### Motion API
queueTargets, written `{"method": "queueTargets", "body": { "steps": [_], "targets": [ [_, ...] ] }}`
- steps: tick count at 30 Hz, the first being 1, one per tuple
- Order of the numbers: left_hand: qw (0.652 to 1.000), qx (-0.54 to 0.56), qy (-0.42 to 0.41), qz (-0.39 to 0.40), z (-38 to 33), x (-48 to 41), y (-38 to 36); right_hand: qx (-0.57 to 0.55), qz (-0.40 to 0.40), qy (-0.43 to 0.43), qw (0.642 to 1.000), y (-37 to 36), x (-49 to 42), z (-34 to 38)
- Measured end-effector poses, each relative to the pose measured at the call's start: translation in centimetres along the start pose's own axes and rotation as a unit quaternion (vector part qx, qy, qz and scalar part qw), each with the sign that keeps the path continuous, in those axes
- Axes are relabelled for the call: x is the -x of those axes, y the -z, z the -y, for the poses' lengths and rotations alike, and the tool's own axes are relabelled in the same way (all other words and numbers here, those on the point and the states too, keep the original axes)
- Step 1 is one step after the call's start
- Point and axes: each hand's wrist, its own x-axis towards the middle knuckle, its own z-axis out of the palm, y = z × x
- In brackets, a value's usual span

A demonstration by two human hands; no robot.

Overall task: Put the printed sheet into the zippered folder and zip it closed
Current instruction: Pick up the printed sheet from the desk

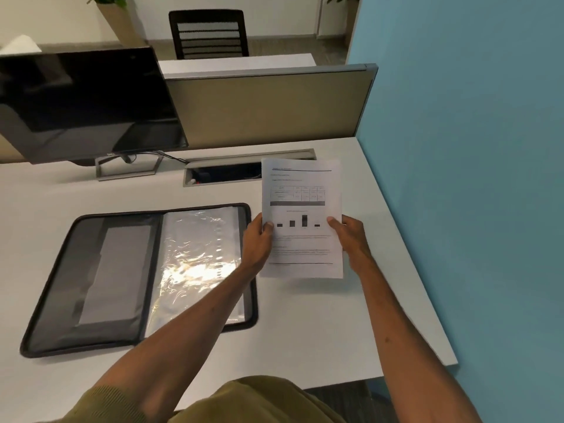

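Note:
The printed sheet (302, 196), white with a table and a small bar chart, is held upright above the desk to the right of the folder. My left hand (258, 242) grips its left edge and my right hand (351, 239) grips its right edge, thumbs on the printed face. The black zippered folder (61, 288) lies open flat on the desk, a grey pocket on its left half and shiny clear plastic sleeves (195, 254) on its right half. My left forearm crosses over the folder's lower right corner.
A dark monitor (82, 102) on a stand sits at the back left. An open cable tray (222, 172) is set into the white desk (305, 331) behind the sheet. A partition (268, 108) runs along the back, a blue wall (473, 178) on the right.

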Motion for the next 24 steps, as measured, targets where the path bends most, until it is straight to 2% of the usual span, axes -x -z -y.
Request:
{"method": "queueTargets", "body": {
  "steps": [3, 6, 11, 13, 15, 16, 18, 21, 24],
  "targets": [
    [0.999, 0.001, 0.041, -0.015, 1.1, 0.2, 2.7, 0.019, 0.056, -0.046, 0.997, -1.4, -0.2, 0.6],
    [0.997, -0.002, 0.072, -0.028, 2.3, 0.8, 5.6, 0.049, 0.101, -0.050, 0.992, -3.9, 0.0, 0.3],
    [0.990, 0.053, 0.110, -0.066, 4.5, 2.6, 10.2, 0.016, 0.106, -0.053, 0.993, -7.5, 0.8, -0.6],
    [0.990, -0.026, 0.097, -0.097, 5.8, 3.9, 11.8, -0.019, 0.088, -0.063, 0.994, -8.1, 0.9, -0.8],
    [0.973, -0.196, 0.055, -0.111, 7.5, 5.0, 13.4, -0.049, 0.064, -0.073, 0.994, -8.4, 0.8, -1.0],
    [0.959, -0.266, 0.032, -0.096, 8.3, 5.6, 14.0, -0.059, 0.055, -0.080, 0.994, -8.5, 0.7, -1.0],
    [0.934, -0.356, 0.003, -0.020, 9.7, 6.4, 14.4, -0.068, 0.045, -0.091, 0.993, -8.8, 0.7, -1.1],
    [0.902, -0.420, 0.016, 0.100, 10.6, 7.2, 13.4, -0.066, 0.039, -0.100, 0.992, -9.4, 1.2, -1.2],
    [0.872, -0.468, 0.023, 0.144, 11.1, 7.4, 12.5, -0.063, 0.043, -0.103, 0.992, -10.0, 1.9, -1.4]
  ]
}}
